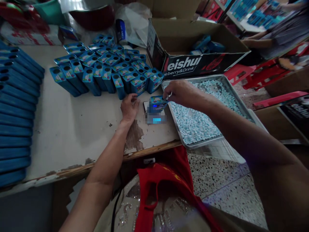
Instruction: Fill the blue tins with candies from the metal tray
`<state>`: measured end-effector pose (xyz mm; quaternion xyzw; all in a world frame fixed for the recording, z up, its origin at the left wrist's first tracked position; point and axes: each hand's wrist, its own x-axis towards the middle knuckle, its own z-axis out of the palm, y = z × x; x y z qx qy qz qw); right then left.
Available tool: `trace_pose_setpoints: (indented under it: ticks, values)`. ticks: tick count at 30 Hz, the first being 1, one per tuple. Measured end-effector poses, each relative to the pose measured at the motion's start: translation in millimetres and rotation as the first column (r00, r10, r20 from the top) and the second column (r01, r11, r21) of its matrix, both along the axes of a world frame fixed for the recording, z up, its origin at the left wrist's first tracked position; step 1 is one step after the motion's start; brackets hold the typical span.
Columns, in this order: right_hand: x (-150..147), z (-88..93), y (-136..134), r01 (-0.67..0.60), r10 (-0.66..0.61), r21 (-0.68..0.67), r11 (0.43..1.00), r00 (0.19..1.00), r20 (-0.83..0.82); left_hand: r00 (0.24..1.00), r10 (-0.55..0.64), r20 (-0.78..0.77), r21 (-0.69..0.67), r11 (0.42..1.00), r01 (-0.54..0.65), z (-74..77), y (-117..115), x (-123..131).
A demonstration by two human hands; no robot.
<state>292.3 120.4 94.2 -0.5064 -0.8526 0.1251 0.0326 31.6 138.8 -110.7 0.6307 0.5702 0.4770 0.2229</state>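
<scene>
A small blue box [158,103] with a printed label and a round hole in its top stands on a small scale [146,111] with a lit display, partly blurred out. My right hand [180,93] is over the box's right end, fingertips pinched together at the hole; whatever they hold is hidden. Left of the scale, my left hand [129,108] rests near the front of a group of similar blue boxes [118,85], fingers loosely bent and apart, with nothing seen in them. Right of the scale lies a metal tray [190,145] of small pale blue and white pellets [200,125].
Blue boxes [16,112] line the table's left side. Behind the tray stands an open black-printed carton [181,66] with several blue boxes inside. A blue can [121,31] and a metal bowl [84,4] are at the back. Another person's arm [258,42] shows at upper right, near red stools [263,74].
</scene>
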Motion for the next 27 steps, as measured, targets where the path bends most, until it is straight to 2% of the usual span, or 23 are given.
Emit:
trace_pose_setpoints:
  ticks: [4, 7, 9, 11, 13, 15, 17, 19, 22, 27]
  values:
    - [4.2, 2.3, -1.7, 0.034, -0.029, 0.084, 0.996, 0.998, -0.055, 1.0, 0.003, 0.012, -0.013, 1.0, -0.002, -0.4, 0.4, 0.0]
    - [34.3, -5.7, -6.1, 0.168, -0.154, 0.152, 0.974, 0.983, -0.097, 1.0, -0.012, 0.019, -0.03, 0.999, 0.012, 1.0, 0.5, 0.0]
    - [64.5, -21.9, -15.4, 0.27, -0.271, 0.118, 0.955, 0.963, -0.016, 1.0, -0.015, 0.027, -0.036, 0.999, 0.016, 2.5, 0.0, 0.2]
    - [93.8, -47.0, -31.8, 0.313, -0.309, -0.014, 0.95, 0.942, 0.134, 1.0, -0.013, 0.027, -0.037, 0.999, 0.014, 3.7, -0.7, 0.6]
    - [115.1, -75.6, -53.0, 0.237, -0.219, -0.096, 0.967, 0.96, 0.174, 1.0, -0.006, 0.023, -0.038, 0.999, 0.006, 4.5, -1.3, 0.9]
    - [126.0, -99.8, -73.7, 0.173, -0.162, -0.086, 0.981, 0.979, 0.123, 1.0, -0.004, 0.015, -0.038, 0.999, 0.004, 5.1, -1.8, 0.6]
    - [128.9, -113.5, -88.2, 0.167, -0.162, -0.05, 0.985, 0.983, 0.081, 1.0, -0.009, 0.004, -0.035, 0.999, 0.009, 5.7, -2.1, -0.3]
    - [128.6, -116.1, -93.9, 0.164, -0.159, -0.073, 0.984, 0.985, 0.069, 1.0, -0.01, -0.008, -0.034, 0.999, 0.01, 6.6, -2.3, -1.4]
    - [130.5, -107.5, -89.9, 0.153, -0.153, -0.156, 0.976, 0.988, 0.013, 1.0, -0.001, -0.017, -0.048, 0.999, 0.0, 8.2, -2.2, -2.3]
    - [140.5, -92.5, -77.4, 0.29, -0.341, -0.231, 0.929, 0.913, -0.223, 1.0, 0.005, -0.023, -0.071, 0.997, -0.007, 10.3, -2.8, -2.4]
